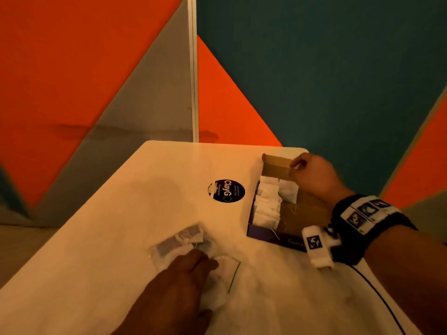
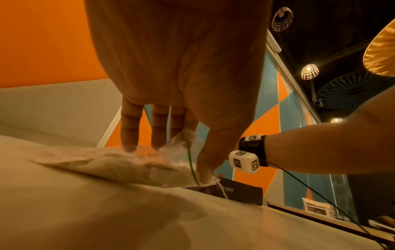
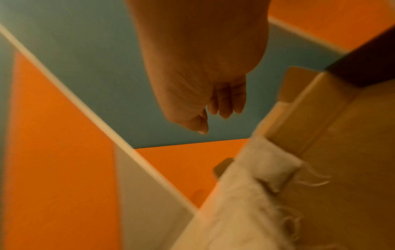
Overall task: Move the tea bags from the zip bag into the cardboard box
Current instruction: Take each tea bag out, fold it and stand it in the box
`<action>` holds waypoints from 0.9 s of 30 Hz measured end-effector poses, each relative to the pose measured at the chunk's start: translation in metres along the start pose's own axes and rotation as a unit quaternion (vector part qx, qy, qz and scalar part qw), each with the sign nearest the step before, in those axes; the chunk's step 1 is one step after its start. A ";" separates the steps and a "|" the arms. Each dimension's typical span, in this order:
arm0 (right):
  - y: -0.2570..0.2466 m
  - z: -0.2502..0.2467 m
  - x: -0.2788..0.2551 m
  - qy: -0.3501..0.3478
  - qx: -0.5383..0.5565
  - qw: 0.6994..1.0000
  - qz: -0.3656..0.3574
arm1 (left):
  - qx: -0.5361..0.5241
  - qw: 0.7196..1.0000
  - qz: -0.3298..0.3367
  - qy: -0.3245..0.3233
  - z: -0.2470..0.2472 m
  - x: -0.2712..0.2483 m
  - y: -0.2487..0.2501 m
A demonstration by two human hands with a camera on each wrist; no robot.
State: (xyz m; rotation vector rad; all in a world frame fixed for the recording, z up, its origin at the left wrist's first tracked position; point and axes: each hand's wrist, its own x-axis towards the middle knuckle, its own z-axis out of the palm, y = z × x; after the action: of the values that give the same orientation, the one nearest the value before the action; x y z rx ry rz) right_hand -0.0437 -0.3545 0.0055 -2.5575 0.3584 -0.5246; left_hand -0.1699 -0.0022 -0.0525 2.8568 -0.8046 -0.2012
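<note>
Pressing the zip bag [image 1: 180, 239] with flat left hand [image 1: 174, 286].
Cardboard box [image 1: 285, 241] lies rightward, under the empty, loosely curled right hand [image 1: 312, 175].

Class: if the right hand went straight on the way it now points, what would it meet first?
Probably the upright far flap of the cardboard box; the right hand hangs beside it, though depth is unclear.

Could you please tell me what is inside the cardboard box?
White tea bags line the left side of the cardboard box, strings trailing over its bare brown floor. The right hand and forearm cover the right part, so its contents cannot be seen.
</note>
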 end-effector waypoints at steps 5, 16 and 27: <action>-0.086 -0.024 -0.134 -0.208 0.082 0.960 -0.167 | -0.056 0.992 0.023 0.109 -0.003 0.004 0.022; -0.088 0.043 -0.213 -0.286 -0.169 0.891 -0.308 | -0.076 0.981 0.089 0.155 0.006 0.003 0.032; -0.072 0.055 -0.219 -0.173 0.002 0.965 -0.197 | -0.117 0.979 0.086 0.147 0.015 0.002 0.018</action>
State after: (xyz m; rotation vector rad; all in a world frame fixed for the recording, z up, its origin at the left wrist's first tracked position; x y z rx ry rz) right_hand -0.2043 -0.1954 -0.0654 -2.6584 -0.2809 -0.1999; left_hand -0.1797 -0.0201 -0.0641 2.5022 -0.8916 0.1373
